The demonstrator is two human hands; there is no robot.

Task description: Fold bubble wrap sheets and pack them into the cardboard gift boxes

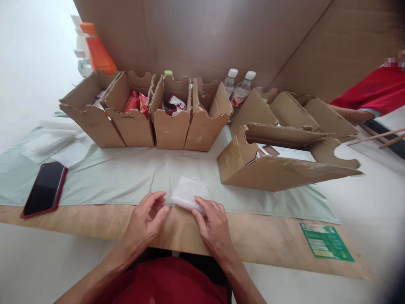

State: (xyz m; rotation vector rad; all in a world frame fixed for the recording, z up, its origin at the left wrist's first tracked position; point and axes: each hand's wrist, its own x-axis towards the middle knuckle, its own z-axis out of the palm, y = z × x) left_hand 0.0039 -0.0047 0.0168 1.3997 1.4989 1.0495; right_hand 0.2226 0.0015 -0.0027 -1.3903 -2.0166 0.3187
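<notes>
Two hands (180,219) at bubble-wrap packet (190,192).

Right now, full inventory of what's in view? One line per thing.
bubble-wrap packet: 1, clear-white, on the green sheet at the near edge, under the right fingertips
phone: 1, black with red case, far left on the sheet
green sheet: 1, pale green, covering the table
upright cardboard boxes: 4, brown, in a row at the back, some holding red packets
tipped cardboard boxes: several, brown, right of centre
water bottles: 2, clear with white caps, behind the boxes
orange bottle: 1, back left
green card: 1, near right on the board
other person's red sleeve: 1, far right
left hand: 1, open beside the packet
right hand: 1, touching the packet
</notes>
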